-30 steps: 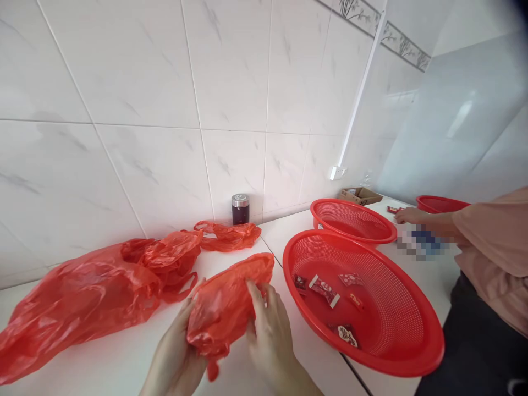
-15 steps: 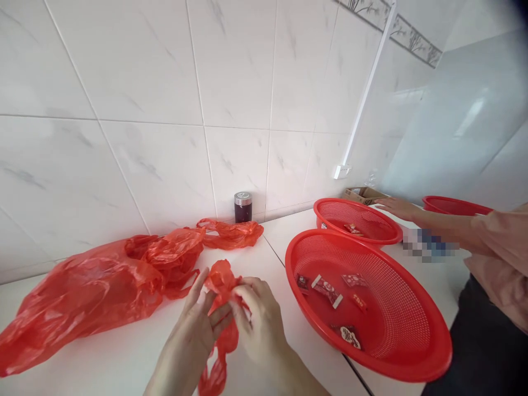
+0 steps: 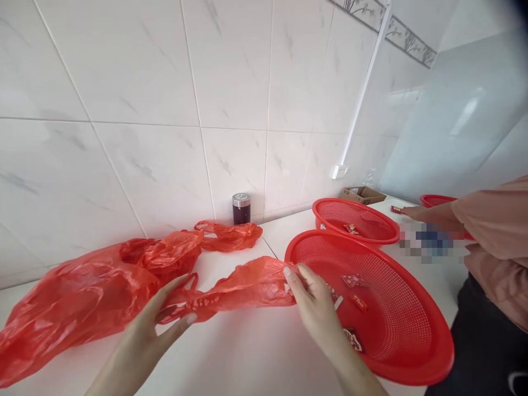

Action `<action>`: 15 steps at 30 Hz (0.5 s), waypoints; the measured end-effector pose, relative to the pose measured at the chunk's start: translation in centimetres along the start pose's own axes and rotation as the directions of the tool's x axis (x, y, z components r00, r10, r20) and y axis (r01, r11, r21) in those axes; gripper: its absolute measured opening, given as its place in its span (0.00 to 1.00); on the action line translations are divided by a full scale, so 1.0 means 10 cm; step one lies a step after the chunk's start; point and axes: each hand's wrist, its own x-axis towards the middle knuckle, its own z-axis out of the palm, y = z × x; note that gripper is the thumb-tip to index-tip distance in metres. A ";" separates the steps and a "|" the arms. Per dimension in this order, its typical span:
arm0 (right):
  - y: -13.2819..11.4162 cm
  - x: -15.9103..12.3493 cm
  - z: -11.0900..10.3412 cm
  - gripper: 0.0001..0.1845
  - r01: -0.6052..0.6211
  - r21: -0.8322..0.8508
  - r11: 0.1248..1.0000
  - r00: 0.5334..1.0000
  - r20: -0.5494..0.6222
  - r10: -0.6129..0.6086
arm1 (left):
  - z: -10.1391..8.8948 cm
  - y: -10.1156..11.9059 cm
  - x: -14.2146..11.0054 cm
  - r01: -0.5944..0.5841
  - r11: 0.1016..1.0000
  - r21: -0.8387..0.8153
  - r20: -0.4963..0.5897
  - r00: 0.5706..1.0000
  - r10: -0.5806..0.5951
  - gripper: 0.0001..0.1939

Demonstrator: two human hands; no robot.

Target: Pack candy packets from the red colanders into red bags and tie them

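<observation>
A small red plastic bag [image 3: 239, 289] is stretched sideways just above the white counter [image 3: 247, 357]. My left hand [image 3: 154, 327] pinches its handle end between thumb and fingers. My right hand [image 3: 315, 305] grips the other end, over the rim of the near red basket [image 3: 412, 352]. Inside that basket lie several small red wrapped candies [image 3: 355, 280].
A heap of red plastic bags [image 3: 91, 291] lies on the counter at the left, up to a dark jar [image 3: 241, 208] by the tiled wall. A second red basket [image 3: 355, 220], a third one [image 3: 433, 201] and a cardboard box [image 3: 362, 194] stand behind. Another person's arm [image 3: 429, 214] reaches in at right.
The bag was bunched up between both my hands; now my hands have moved apart and pulled it out long. The other person's hand has drawn back from the second basket.
</observation>
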 end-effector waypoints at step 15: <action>-0.17 -0.01 0.00 0.17 0.122 -0.012 0.992 0.988 0.101 -0.120 | 0.62 0.21 -0.05 -0.021 0.992 0.123 -0.188 0.981 0.044 0.11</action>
